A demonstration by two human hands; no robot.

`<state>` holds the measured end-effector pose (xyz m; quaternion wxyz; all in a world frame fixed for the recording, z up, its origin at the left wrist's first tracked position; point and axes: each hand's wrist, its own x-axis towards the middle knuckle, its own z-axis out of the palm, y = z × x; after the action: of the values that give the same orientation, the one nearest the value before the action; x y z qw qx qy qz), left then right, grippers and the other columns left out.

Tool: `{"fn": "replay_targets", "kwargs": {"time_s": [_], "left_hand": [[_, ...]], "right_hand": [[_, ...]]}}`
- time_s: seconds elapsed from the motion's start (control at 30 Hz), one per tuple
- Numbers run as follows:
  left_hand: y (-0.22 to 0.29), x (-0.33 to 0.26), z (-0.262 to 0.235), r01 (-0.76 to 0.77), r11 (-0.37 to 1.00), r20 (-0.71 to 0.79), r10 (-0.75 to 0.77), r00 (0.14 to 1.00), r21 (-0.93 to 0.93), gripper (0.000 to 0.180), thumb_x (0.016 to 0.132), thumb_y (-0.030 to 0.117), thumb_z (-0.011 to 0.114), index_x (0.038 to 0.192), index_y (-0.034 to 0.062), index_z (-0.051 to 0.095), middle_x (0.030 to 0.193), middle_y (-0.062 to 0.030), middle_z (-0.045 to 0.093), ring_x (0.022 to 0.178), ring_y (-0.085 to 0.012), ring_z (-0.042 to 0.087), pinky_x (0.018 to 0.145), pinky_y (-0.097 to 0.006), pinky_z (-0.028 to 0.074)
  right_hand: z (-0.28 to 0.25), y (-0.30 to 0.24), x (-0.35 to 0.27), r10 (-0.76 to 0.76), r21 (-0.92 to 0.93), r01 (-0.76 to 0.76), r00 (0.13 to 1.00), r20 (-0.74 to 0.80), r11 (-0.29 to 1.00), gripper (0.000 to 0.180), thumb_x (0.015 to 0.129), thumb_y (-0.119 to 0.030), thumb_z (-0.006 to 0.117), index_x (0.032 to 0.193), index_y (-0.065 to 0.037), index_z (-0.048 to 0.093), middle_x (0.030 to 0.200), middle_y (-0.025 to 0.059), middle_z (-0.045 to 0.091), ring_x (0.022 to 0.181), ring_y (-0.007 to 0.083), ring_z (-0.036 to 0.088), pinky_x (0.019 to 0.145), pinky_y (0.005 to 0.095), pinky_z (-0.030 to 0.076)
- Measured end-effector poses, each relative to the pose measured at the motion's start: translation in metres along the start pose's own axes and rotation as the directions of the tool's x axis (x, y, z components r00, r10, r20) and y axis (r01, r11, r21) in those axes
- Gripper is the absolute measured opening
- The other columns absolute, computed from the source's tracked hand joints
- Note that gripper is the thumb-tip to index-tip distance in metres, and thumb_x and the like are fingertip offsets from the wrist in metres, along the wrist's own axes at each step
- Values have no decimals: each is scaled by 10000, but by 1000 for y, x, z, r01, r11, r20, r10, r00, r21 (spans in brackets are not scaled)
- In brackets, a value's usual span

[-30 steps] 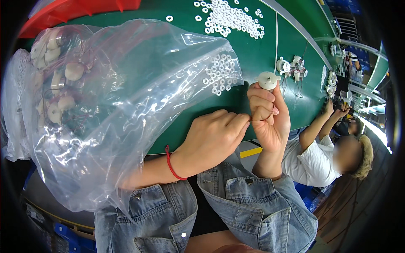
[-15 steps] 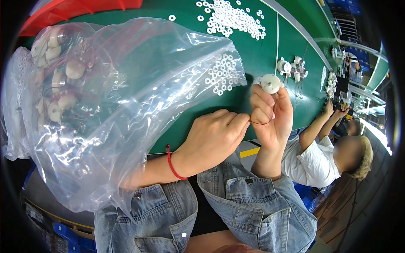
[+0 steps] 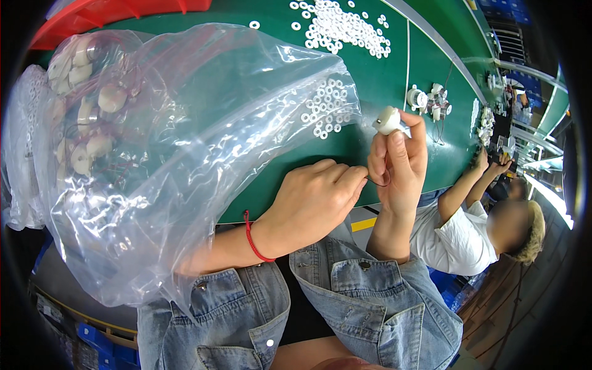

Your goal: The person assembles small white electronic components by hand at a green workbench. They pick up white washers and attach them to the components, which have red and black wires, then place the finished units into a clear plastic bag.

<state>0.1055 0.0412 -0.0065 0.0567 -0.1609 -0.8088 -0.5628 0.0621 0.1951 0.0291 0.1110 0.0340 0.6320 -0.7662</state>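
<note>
Fingers of our right hand [image 3: 398, 163] pinch a small white round part [image 3: 387, 119] up over the green table [image 3: 382, 80], while our left hand [image 3: 317, 197] is closed around the thin dark wire [image 3: 377, 182] trailing from it. We judge the wire work goes best with the part kept steady and the wire drawn gently, without kinking. White washers [image 3: 327, 108] lie just beside the part, near the clear plastic bag [image 3: 185, 142] of similar pieces; we keep our wrists off both.
</note>
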Motion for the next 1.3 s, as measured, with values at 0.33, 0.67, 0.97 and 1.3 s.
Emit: {"fn": "replay_targets", "kwargs": {"time_s": [0.33, 0.67, 0.97, 1.3], "left_hand": [[1, 0, 1, 6, 1000, -5, -6, 1000, -18, 84, 860, 96, 695, 941, 75, 693, 734, -52, 676, 653, -211, 649, 572, -352, 529], [0, 0, 2, -5, 1000, -10, 4, 1000, -10, 71, 874, 112, 689, 936, 78, 684, 707, -49, 657, 650, -206, 646, 569, -346, 522], [-3, -1, 8, -34, 999, -19, 34, 999, -16, 73, 864, 122, 695, 914, 73, 673, 671, -46, 620, 635, -204, 633, 569, -341, 514], [-3, 0, 10, -30, 999, -28, 29, 999, -35, 86, 864, 125, 691, 907, 56, 662, 683, -53, 621, 648, -207, 632, 597, -345, 519]], "right_hand": [[-5, 7, 9, -191, -451, 136, 979, -78, 882, 140, 1029, -116, 506, 1111, -7, 473, 769, 47, 576, 564, 47, 450, 483, 196, 331], [-7, 12, 18, -241, -491, 149, 962, -129, 858, 91, 1009, -107, 561, 1033, -29, 521, 708, -3, 581, 525, 9, 405, 464, 187, 282], [-9, 14, 28, -248, -584, 160, 966, -73, 795, 127, 970, -91, 639, 922, -23, 544, 660, -11, 590, 509, -7, 419, 460, 175, 265], [-9, 17, 32, -224, -581, 132, 970, -89, 803, 140, 949, -65, 666, 912, -20, 539, 638, -31, 561, 511, -11, 394, 459, 188, 241]]}}
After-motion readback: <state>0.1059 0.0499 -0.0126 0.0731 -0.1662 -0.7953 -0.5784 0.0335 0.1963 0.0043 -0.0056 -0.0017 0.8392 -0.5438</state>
